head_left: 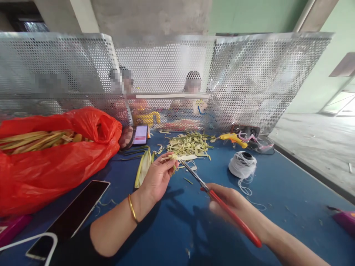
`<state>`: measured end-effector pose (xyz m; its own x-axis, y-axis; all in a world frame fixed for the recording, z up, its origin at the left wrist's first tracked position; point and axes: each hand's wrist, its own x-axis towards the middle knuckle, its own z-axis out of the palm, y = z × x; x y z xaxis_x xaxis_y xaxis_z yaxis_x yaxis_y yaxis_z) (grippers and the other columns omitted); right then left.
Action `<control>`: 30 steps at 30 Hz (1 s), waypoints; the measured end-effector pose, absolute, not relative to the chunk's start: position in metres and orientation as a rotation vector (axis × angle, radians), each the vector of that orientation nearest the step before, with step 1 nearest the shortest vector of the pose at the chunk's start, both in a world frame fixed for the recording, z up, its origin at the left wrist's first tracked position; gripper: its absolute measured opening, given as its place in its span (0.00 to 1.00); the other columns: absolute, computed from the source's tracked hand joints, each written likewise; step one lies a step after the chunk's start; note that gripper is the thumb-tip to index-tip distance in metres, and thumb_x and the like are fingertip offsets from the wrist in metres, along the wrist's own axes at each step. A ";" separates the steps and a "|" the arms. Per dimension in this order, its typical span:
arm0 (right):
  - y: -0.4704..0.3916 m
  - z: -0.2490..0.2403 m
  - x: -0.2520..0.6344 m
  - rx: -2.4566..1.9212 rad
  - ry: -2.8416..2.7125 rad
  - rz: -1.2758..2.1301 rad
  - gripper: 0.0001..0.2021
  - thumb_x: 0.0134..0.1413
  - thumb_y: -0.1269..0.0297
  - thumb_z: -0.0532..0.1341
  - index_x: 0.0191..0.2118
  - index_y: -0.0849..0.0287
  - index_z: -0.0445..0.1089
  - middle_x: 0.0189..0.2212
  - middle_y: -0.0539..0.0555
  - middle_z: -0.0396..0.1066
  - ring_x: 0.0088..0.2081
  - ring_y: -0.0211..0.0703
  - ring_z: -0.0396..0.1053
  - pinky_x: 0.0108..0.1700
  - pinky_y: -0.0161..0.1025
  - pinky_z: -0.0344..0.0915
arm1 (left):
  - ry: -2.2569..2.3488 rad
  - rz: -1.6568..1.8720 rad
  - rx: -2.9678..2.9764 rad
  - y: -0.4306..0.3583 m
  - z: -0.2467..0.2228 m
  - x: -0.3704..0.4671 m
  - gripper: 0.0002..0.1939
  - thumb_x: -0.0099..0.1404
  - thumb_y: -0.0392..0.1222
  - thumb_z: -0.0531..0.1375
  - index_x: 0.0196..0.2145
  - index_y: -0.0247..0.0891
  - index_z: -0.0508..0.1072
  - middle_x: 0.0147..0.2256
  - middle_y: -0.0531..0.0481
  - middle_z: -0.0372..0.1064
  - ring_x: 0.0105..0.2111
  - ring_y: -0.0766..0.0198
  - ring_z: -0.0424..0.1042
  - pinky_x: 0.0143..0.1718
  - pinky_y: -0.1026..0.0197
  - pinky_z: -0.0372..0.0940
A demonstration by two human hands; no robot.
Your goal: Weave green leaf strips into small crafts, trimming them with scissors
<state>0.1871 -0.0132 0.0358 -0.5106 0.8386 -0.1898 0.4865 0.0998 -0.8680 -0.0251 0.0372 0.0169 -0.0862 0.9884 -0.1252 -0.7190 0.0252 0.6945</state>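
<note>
My left hand [158, 178], wearing a gold bangle at the wrist, pinches a small bundle of pale green plant strips [173, 157] between thumb and fingers. A flat whitish piece sticks out to the right of the bundle. My right hand [235, 201] grips red-handled scissors [234, 217], seen nearly edge-on. Their metal tips reach the strips close to my left fingertips; whether the blades touch them I cannot tell. Behind my hands lies a heap of green clippings [190, 144]. A folded green husk leaf [144, 168] rests left of my left hand.
A red plastic bag [63, 166] of dried leaves bulks at left, near a large dark phone [79, 214]. To the right are a white string spool [242, 165] and a yellow glue gun [233, 139]. Behind a perforated metal screen [166, 62], other people sit.
</note>
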 end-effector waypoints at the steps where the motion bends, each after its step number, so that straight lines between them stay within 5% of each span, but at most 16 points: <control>1: -0.013 0.035 0.187 -1.311 -2.016 1.381 0.24 0.53 0.40 0.57 0.37 0.59 0.63 0.22 0.44 0.49 0.24 0.33 0.46 0.24 0.32 0.47 | 0.723 1.502 0.473 0.037 0.017 -0.024 0.10 0.49 0.24 0.66 0.27 0.35 0.75 0.23 0.55 0.73 0.25 0.71 0.74 0.34 0.68 0.70; 30: -0.011 0.030 0.186 -1.482 -2.019 1.189 0.21 0.55 0.44 0.58 0.36 0.60 0.70 0.22 0.45 0.49 0.24 0.34 0.45 0.24 0.33 0.48 | 0.742 1.422 0.555 0.039 0.007 -0.021 0.09 0.49 0.24 0.65 0.28 0.35 0.76 0.28 0.53 0.74 0.30 0.69 0.74 0.38 0.67 0.67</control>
<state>0.1863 -0.0107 0.0304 -0.3804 0.9071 -0.1803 0.5976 0.0923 -0.7964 -0.0215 0.0389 0.0069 -0.0061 0.9921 -0.1251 -0.6705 0.0888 0.7366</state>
